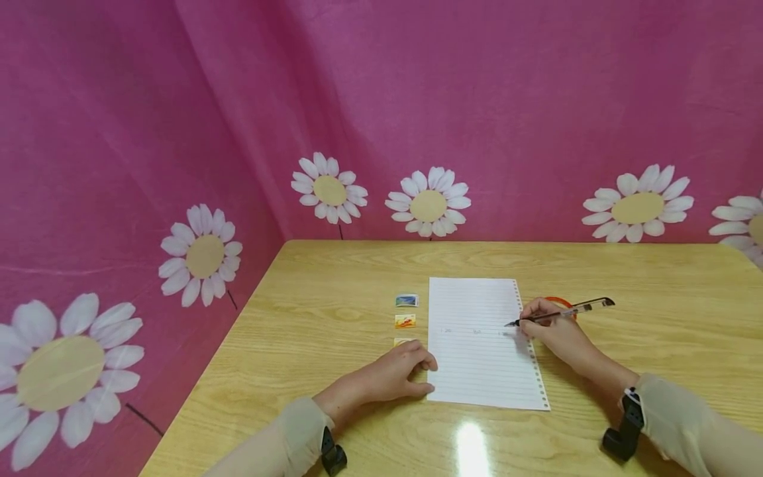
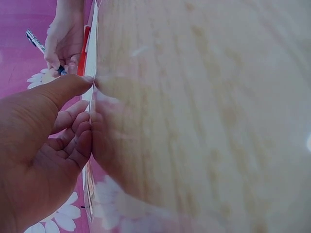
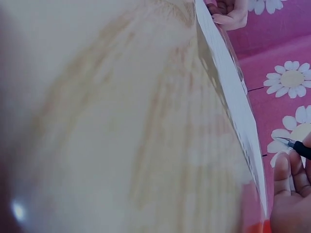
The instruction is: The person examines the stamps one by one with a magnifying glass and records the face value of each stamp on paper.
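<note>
A lined, loose-leaf sheet of paper [image 1: 477,371] lies on the table, its punched holes along the right edge. Faint handwriting runs across its middle in the head view. My right hand [image 1: 554,334] pinches a gel pen [image 1: 590,305] with a clear barrel and black ends, its nib over the right part of the written line. The bare metal tip and black grip of the pen [image 3: 297,146] show in the right wrist view. My left hand [image 1: 396,373] rests at the sheet's left edge, thumb and fingertips touching down, fingers loosely bent.
Left of the paper stand small stamp-like pieces in a column: a blue one [image 1: 407,301], a yellow-red one [image 1: 405,321] and a third [image 1: 402,342] partly under the left hand. A red round object [image 1: 560,301] lies behind the right hand. A pink flowered curtain [image 1: 507,119] borders the wooden table [image 1: 334,298].
</note>
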### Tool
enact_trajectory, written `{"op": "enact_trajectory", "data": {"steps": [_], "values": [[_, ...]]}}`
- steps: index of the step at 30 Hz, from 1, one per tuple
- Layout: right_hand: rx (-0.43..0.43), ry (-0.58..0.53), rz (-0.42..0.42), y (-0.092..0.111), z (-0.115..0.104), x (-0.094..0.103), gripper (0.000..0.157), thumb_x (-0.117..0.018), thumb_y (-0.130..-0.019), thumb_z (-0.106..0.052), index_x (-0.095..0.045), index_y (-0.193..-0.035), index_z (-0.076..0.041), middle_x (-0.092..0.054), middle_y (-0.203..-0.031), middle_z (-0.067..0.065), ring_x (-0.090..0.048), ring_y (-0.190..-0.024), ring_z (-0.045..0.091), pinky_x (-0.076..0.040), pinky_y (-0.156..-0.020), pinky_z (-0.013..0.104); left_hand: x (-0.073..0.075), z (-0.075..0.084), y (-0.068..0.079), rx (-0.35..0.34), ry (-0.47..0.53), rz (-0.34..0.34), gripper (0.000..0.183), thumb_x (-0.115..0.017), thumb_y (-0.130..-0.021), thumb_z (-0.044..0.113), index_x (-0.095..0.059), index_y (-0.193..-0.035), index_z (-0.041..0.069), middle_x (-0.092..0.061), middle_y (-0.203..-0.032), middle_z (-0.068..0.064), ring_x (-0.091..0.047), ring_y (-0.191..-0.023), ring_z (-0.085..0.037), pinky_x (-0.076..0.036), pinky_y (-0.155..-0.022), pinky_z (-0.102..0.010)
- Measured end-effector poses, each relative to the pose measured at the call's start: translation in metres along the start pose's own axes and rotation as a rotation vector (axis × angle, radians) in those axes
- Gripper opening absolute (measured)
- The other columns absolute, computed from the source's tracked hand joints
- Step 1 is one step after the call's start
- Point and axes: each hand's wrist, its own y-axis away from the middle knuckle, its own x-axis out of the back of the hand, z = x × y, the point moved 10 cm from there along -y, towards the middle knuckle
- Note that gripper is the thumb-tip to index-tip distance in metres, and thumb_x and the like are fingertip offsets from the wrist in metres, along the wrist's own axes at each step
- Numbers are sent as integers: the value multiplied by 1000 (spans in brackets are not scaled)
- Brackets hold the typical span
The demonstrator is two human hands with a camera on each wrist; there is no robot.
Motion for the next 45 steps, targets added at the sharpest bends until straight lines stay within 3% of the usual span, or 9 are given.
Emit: {"op": "enact_trajectory", "data": {"steps": [20,29,45], "values": [[63,-105,40,2,-10,12,13,-61,-94,-3,-55,-100,6,-62,-80,-15,-62,-70,3,-51,-62,22,1,-1,1,-12,18,6,27,-68,-93,25,-60,-115,14,-54,-106,3,-46,-94,-3,-43,-88,-16],[76,-142,68,8,-6,32,5,-62,-94,-4,-58,-96,-7,-63,-82,-19,-62,-72,2,-51,-64,18,2,-1,3,-22,14,8,27,-67,-93,25,-60,-116,13,-54,-108,2,-46,-96,-4,-43,-90,-18],[55,-71,147,25,13,74,5,-60,-96,-6,-59,-98,-11,-63,-83,-19,-64,-75,-1,-51,-66,15,0,3,2,-29,31,4,26,-68,-93,25,-60,-115,13,-55,-108,2,-48,-97,-5,-44,-90,-18]]}}
